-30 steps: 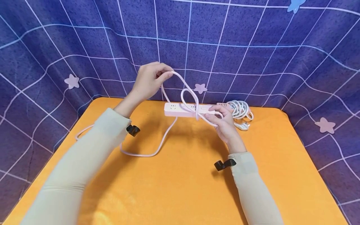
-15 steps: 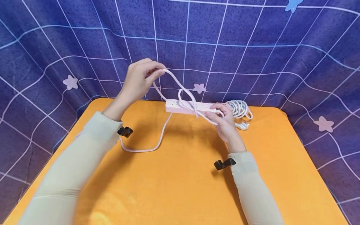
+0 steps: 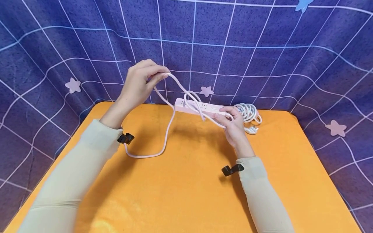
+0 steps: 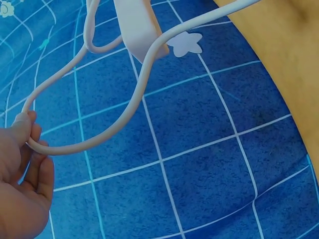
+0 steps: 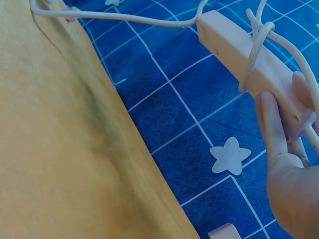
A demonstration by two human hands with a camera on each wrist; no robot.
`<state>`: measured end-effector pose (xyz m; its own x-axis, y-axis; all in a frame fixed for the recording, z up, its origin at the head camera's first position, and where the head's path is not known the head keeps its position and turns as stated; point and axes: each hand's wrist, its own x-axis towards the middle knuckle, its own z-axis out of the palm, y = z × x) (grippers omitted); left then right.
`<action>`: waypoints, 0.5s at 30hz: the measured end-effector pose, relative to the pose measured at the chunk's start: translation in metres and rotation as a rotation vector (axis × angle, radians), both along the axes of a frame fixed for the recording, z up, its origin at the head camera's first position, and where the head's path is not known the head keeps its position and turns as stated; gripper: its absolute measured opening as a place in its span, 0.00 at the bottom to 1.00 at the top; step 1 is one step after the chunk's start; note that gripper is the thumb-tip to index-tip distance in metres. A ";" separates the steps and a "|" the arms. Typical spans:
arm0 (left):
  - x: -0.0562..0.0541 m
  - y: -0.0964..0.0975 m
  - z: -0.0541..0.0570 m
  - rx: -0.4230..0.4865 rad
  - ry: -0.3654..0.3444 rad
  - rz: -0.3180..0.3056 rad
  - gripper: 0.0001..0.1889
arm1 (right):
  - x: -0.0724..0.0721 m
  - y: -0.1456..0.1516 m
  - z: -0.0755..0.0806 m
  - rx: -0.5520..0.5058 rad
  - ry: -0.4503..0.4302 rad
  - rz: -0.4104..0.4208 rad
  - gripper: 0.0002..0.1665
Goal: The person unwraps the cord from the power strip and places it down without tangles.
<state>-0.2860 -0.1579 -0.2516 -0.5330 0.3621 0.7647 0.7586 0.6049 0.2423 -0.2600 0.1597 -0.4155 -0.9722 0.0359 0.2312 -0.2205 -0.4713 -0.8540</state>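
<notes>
A pale pink power strip [image 3: 182,108] is held tilted above the back of the table, its left end higher. My right hand [image 3: 233,127] grips its right end, where the cord comes out. The strip's cord [image 3: 182,87] makes a loose loop around the body, also visible in the right wrist view around the strip [image 5: 224,42]. Up and to the left, my left hand [image 3: 140,81] pinches the cord between thumb and fingers. From there the cord [image 4: 79,148] sags past the strip's left end and down to the table. Its far end is hidden behind the left forearm.
A coiled white cord [image 3: 246,112] with a plug [image 3: 251,130] lies at the back right, partly behind my right hand. An orange cloth covers the table [image 3: 186,187]. Blue gridded curtain [image 3: 116,42] with star shapes rises along the back and sides.
My left hand has moved left, drawing the cord with it. The strip's left end has tilted up, and the loop around the strip looks looser. My right hand has hardly moved.
</notes>
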 end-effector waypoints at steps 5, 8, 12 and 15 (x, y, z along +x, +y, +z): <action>0.005 -0.004 0.000 -0.012 0.044 -0.050 0.08 | -0.001 0.001 0.001 -0.013 -0.001 -0.020 0.17; 0.007 -0.008 -0.002 -0.028 0.068 -0.090 0.08 | -0.001 0.001 0.002 -0.020 0.004 -0.036 0.19; 0.011 -0.015 -0.006 -0.047 0.077 -0.134 0.08 | -0.002 0.001 0.002 -0.046 0.005 -0.046 0.20; 0.014 -0.020 -0.009 -0.060 0.071 -0.160 0.08 | -0.002 0.001 0.003 -0.064 0.003 -0.049 0.21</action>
